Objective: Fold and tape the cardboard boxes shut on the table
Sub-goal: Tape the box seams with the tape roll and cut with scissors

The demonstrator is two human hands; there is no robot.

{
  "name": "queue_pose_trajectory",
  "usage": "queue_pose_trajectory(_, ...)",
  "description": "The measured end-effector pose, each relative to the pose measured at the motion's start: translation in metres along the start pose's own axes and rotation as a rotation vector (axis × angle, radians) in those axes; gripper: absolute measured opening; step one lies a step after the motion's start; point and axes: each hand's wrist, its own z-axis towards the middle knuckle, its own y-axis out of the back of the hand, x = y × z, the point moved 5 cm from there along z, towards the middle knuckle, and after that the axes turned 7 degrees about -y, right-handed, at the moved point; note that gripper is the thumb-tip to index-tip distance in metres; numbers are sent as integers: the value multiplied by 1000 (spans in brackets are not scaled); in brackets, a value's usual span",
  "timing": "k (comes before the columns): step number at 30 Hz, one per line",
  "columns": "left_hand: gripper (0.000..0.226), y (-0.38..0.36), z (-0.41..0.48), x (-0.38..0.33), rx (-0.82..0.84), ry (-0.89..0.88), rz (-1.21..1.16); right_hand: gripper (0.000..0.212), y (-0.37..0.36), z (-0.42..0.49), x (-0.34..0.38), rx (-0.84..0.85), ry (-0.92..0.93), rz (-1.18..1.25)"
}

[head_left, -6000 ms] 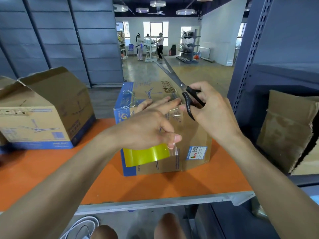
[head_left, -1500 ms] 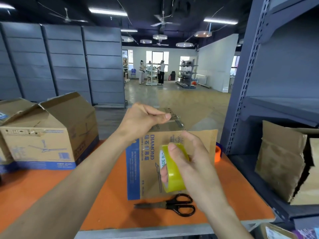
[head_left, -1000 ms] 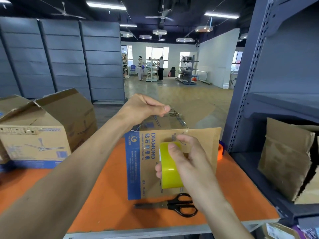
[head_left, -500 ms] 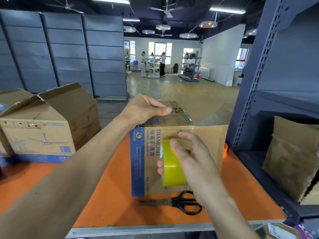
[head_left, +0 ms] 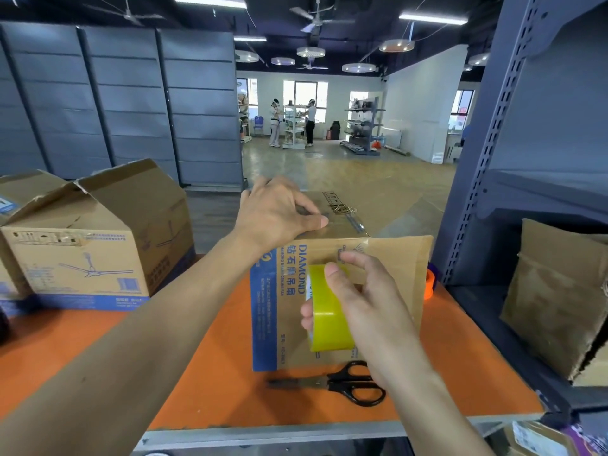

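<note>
Right fingers grip a yellow tape roll; left fingers pinch the brown, blue-edged box top.

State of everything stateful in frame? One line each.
Middle box: top flaps down.
Left box: top flaps sticking up.
Tape roll: held in front of middle box's near face.
Scissors: blades shut, lying on table.
Left hand: resting on middle box top.
Right hand: holding tape roll.

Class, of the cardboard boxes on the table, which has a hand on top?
The DIAMOND-printed box, centre: the left hand rests on its top. The fan-picture box beside it stands untouched.
</note>
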Motion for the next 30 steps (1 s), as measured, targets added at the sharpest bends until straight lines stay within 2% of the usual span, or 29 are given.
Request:
queue_pose_trajectory(5, 27, 0, 2, -8, -11, 14, 175, 30, -1, 1, 0, -15, 7, 2)
queue_pose_trajectory(8, 71, 4, 8, -4, 27, 71, 309, 31, -1, 1, -2, -5, 6, 20)
queue_pose_trajectory(9, 70, 6, 10, -1, 40, 85, 292, 31, -1, 0, -2, -5, 10, 18)
queue_pose_trajectory(12, 31, 9, 4, -3, -34, 16, 254, 30, 0, -2, -3, -8, 12, 1)
queue_pose_trajectory(14, 10, 12, -4, -13, -188, -133, 285, 29, 0, -2, -4, -9, 8, 0)
queue_pose_trajectory(16, 8, 12, -12, -19, -221, -300, 148, 31, 0, -2, -3, -19, 18, 14)
queue_pose_trajectory(18, 22, 6, -19, -23, -33, -412, 3, 31, 1, -2, -3, -30, 37, 15)
queue_pose_trajectory(20, 29, -3, -27, -25, 180, -454, -32, 29, 0, -1, -5, -40, 51, -4)
queue_pose_trajectory(21, 30, -6, -29, -24, 228, -462, -25, 28, -1, -1, -6, -41, 53, -19)
queue_pose_trajectory(30, 55, -16, -30, -15, 324, -395, 260, 35, -3, -1, -7, -8, 49, -58)
